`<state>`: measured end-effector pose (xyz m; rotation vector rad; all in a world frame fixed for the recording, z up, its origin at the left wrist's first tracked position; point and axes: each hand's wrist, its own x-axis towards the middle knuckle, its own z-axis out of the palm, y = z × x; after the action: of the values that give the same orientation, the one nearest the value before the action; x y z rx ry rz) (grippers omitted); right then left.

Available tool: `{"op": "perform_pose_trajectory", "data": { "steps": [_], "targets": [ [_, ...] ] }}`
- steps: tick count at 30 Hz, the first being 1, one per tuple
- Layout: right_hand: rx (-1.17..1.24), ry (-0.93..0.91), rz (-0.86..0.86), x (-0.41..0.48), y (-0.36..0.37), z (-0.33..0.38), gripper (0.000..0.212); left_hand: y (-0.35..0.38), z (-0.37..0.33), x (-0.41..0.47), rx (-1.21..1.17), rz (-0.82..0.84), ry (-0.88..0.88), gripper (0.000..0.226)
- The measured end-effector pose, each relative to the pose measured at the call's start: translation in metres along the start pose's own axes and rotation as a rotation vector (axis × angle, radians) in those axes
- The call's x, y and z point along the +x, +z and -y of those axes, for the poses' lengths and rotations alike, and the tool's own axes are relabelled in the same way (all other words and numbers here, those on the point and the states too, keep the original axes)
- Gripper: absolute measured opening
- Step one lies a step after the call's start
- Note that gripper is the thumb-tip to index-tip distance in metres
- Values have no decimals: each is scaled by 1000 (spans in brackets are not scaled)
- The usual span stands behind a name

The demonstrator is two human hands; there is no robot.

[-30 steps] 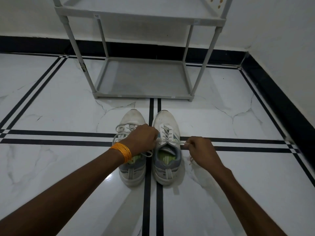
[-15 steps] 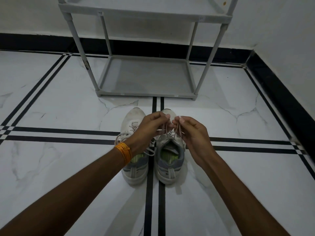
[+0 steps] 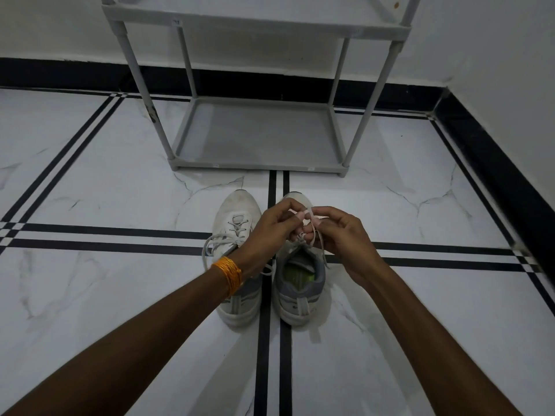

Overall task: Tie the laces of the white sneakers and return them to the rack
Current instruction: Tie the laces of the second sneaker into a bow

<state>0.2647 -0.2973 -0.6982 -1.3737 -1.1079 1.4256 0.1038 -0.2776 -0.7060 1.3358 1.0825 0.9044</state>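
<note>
Two white sneakers stand side by side on the floor, toes toward the rack. The left sneaker has loose laces trailing to its left. The right sneaker is partly hidden by my hands. My left hand and my right hand meet above its tongue, each pinching the white lace, which loops between my fingertips. An orange bangle sits on my left wrist.
The grey shoe rack stands against the wall just beyond the sneakers, its bottom shelf bare. A black skirting and the wall corner lie at the right. White marble floor with black stripes surrounds the shoes.
My hands were apart pulling the lace ends sideways; they came together above the right sneaker and now work a loop between the fingertips. The camera moved slightly closer.
</note>
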Motion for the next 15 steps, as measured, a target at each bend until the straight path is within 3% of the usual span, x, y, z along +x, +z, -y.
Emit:
{"op": "perform_pose_trajectory", "data": {
  "steps": [7, 11, 15],
  "targets": [
    [-114, 7, 60, 3, -2, 1, 24, 1, -3, 3, -38, 125, -5, 8],
    [-181, -42, 99, 3, -1, 4, 26, -2, -1, 8, -36, 137, -48, 16],
    [-461, -178, 121, 7, -4, 6, 28, -10, -3, 13, -36, 216, -181, 25]
  ]
}}
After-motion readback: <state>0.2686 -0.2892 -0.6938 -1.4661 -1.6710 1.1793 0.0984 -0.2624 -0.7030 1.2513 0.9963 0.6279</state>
